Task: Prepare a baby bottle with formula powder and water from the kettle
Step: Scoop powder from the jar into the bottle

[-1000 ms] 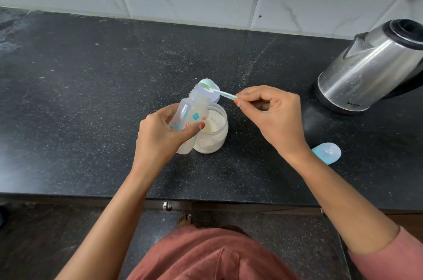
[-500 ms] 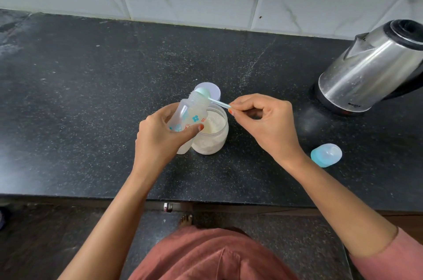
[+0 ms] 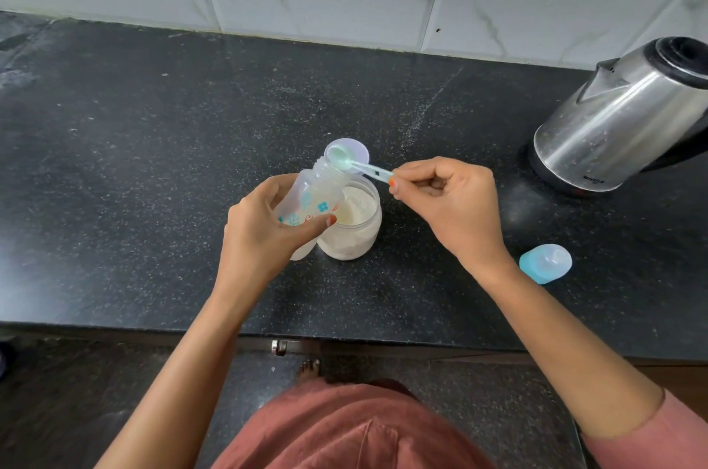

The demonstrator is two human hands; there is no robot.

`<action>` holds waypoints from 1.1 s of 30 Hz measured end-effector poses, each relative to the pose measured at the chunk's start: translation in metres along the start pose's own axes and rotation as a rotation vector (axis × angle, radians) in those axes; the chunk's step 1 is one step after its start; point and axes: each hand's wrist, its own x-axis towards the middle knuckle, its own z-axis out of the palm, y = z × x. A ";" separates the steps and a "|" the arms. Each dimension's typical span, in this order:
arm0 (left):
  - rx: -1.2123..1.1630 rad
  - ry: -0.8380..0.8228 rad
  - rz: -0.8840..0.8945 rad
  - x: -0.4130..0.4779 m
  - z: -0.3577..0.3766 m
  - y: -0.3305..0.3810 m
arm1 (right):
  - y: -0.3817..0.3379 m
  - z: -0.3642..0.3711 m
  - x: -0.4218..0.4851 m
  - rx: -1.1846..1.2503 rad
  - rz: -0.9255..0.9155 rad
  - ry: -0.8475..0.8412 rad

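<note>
- The left hand (image 3: 264, 235) wraps thumb and fingers round the body of the baby bottle (image 3: 314, 196) and holds it off the worktop (image 3: 153, 162), just in front of the open formula jar (image 3: 356, 223).
- The bottle is tilted. Its long axis runs from the base, low and toward the person, up to the open mouth, which leans away and toward the right hand's side.
- The right hand (image 3: 456, 208) pinches the end of the scoop's handle between thumb and forefinger, with the other fingers curled in.
- The measuring scoop (image 3: 360, 166) lies almost level. Its handle points from the right hand leftward and slightly away, and its bowl sits right at the bottle's mouth.
- I cannot tell whether powder is left in the bowl.
- The coming move turns on that line-up of bowl over neck. The neck is narrow, so judging from here the scoop must turn about its handle while the bowl stays centred, or powder will fall past the rim into the jar or onto the worktop.
- The jar's lid (image 3: 362, 148) lies just beyond the bottle mouth.
- The kettle (image 3: 620, 123) stands well off on the right hand's side, nearer that hand, and the blue bottle cap (image 3: 546, 263) lies beside the right wrist.
</note>
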 end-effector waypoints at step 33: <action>-0.315 -0.114 0.119 -0.011 -0.006 -0.053 | 0.013 0.030 0.019 -0.810 -0.106 -0.420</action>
